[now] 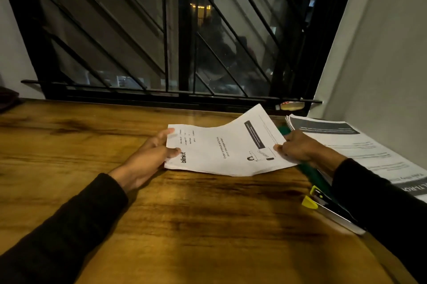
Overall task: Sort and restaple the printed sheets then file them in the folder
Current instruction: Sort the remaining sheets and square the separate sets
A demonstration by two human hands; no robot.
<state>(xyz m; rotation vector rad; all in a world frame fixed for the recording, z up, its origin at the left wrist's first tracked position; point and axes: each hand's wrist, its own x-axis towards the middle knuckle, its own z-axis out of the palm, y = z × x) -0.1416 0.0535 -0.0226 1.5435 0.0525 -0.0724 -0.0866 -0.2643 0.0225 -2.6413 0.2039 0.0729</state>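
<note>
A white printed sheet (227,148) with a "blinkit" logo lies across the middle of the wooden table (161,202), its far right corner lifted. My left hand (152,154) grips its left edge, thumb on top. My right hand (300,146) pinches its right edge. A stack of printed sheets (360,145) lies at the right on a green folder (309,172), which is mostly covered. A stapler with yellow parts (323,206) sits at the folder's near end, partly hidden by my right sleeve.
A barred dark window (175,41) runs along the table's far edge. The right wall (381,64) stands close behind the paper stack. A small object (290,106) rests on the window sill at the right.
</note>
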